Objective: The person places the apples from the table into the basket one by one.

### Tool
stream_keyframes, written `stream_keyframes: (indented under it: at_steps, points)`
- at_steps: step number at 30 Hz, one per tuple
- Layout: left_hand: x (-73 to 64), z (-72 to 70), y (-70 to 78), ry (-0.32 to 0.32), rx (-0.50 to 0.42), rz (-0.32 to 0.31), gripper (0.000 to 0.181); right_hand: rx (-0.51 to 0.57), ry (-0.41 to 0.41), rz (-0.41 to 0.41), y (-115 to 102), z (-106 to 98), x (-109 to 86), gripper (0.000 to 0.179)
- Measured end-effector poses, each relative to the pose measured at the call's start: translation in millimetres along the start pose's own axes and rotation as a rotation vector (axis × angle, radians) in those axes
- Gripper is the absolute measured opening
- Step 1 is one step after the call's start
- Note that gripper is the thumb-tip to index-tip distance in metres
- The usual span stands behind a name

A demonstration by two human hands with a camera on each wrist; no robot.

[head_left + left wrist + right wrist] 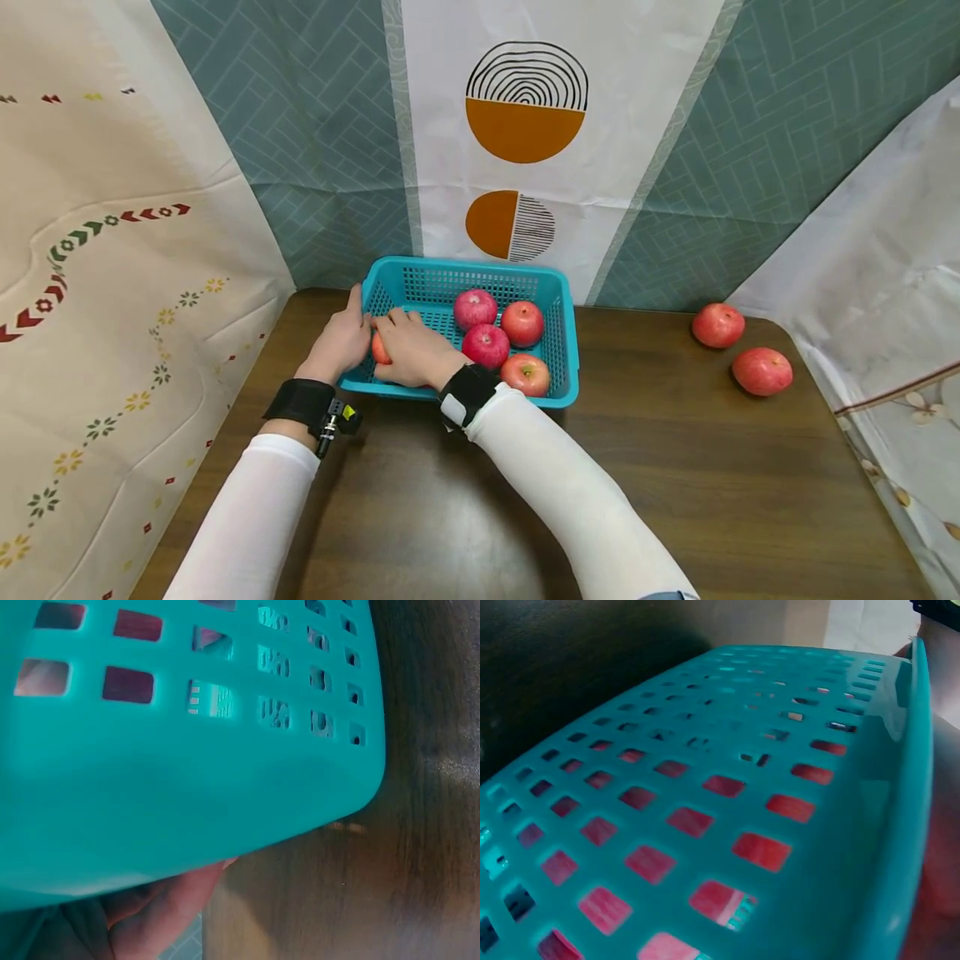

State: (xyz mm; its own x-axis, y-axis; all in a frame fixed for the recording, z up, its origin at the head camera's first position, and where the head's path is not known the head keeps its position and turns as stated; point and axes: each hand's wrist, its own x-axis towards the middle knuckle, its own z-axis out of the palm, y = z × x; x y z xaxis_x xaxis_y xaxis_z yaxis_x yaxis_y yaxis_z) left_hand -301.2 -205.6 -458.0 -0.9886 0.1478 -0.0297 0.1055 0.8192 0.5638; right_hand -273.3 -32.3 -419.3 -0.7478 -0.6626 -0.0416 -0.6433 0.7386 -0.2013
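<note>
A turquoise plastic basket [468,268] with holes in its walls stands against the back of the table. My left hand [343,337] grips its left end; in the left wrist view, fingers [166,911] show at the rim. Inside the basket's left part, my right hand [416,346] holds a red apple [381,349] from above, mostly covered by the fingers. Several red apples, one of them a front apple [525,375], sit in the right half. The right wrist view shows the basket wall [840,847] with red fruit behind its holes.
Two more apples lie on the brown table [660,467] at the far right: a back apple [717,325] and a nearer apple [762,372]. A patterned cloth [337,150] hangs behind the basket. Pale cloths border the table on both sides.
</note>
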Motion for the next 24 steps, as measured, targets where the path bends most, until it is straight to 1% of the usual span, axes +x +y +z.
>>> stream_keyframes:
  at_steps: [3, 7, 12, 21, 24]
  points:
    - [-0.8, -1.8, 1.0, 0.003, 0.016, -0.004, 0.063, -0.013, -0.012, -0.006, 0, 3, 1.2, 0.074]
    - [-1.4, -3.2, 2.3, 0.006, 0.03, -0.016, 0.061, -0.02, -0.021, -0.009, -1, 5, 3.2, 0.073]
    - [-2.4, -2.6, 3.2, 0.004, 0.029, -0.03, 0.06, -0.02, -0.06, -0.019, -3, 9, 6.0, 0.069]
    - [-2.9, 0.3, 2.6, 0.027, 0.035, -0.016, 0.06, 0.044, -0.097, -0.011, -2, 15, 9.2, 0.068]
    - [-2.4, 2.1, 3.6, 0.037, 0.036, -0.015, 0.06, 0.066, -0.11, 0.006, 0, 16, 8.4, 0.068]
